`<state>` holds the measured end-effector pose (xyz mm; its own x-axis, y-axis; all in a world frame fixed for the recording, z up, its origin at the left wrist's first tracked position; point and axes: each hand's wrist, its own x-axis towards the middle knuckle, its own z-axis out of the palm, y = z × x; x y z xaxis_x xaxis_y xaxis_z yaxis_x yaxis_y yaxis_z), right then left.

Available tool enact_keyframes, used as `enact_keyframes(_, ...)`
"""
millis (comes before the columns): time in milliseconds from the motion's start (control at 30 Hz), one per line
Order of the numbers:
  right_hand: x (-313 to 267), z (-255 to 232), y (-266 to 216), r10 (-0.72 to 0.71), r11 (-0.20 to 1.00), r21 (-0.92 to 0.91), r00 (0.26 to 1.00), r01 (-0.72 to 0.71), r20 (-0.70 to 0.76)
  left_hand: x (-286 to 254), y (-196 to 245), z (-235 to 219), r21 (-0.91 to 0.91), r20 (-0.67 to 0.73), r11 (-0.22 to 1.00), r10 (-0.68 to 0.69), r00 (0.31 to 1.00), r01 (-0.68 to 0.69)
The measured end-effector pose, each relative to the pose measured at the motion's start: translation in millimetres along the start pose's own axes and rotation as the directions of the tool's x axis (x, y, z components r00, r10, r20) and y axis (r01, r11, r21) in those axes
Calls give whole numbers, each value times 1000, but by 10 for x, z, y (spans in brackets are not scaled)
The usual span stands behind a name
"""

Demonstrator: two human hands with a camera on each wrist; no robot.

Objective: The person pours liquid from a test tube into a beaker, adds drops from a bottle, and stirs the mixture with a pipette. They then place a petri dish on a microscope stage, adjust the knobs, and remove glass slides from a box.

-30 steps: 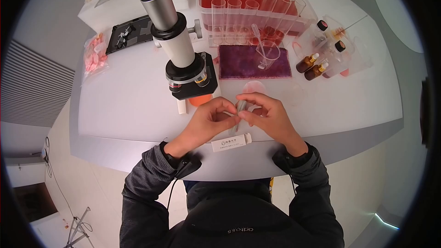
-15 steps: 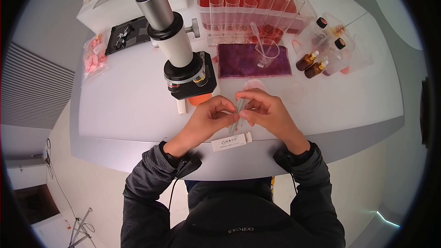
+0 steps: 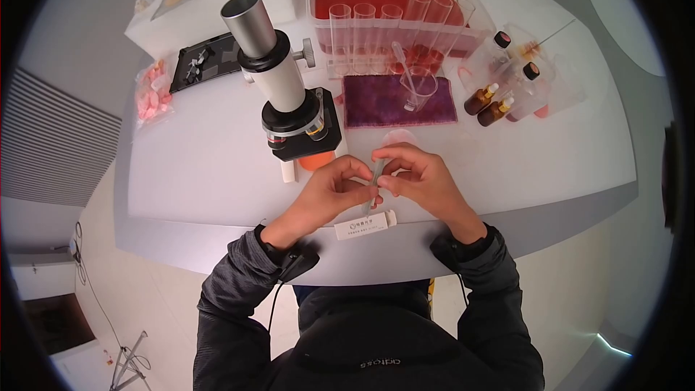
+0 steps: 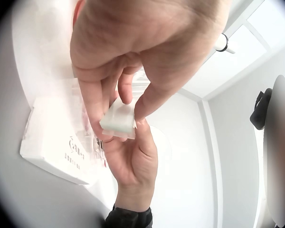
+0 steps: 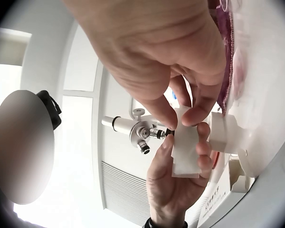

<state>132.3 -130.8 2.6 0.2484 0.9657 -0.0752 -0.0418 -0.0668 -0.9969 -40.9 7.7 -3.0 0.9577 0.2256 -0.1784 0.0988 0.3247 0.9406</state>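
Slides sit between both hands, pinched in each grip: right hand at the far end, left hand nearer the box. Long axis roughly fore-aft, near end toward box.

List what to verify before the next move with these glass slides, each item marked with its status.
1. Left hand pinches the glass slides: ok.
2. Right hand pinches them too: ok.
3. Slide ends flush: not ok; the left wrist view shows a stepped end.
4. Small white carton open at one end: ok.
5. Carton empty inside: cannot tell.
6. Beaker upright on the purple cloth: ok.
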Motion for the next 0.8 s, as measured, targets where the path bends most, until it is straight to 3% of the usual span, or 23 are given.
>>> enact_keyframes(133,-7,14,-14,-29,986,-166,999,22,-37,4,-26,-4,10,-18,1000,8,1000,-8)
enact_keyframes(233,5,25,55,-47,986,-160,997,38,-55,-2,-25,5,-24,-35,1000,10,999,-11)
enact_keyframes(333,-8,58,-70,79,997,-23,996,-80,-42,3,-51,8,-31,-45,999,21,999,-22)
enact_keyframes(433,-13,33,-51,105,994,-11,994,-105,-15,10,-49,17,-75,-32,997,20,999,-22)
enact_keyframes(533,-12,30,32,63,996,65,998,-62,-11,9,-40,21,-110,-27,994,-12,1000,9)
enact_keyframes(800,-8,-11,-6,31,999,19,999,-30,-35,-1,-11,28,-194,-42,980,-48,998,39)
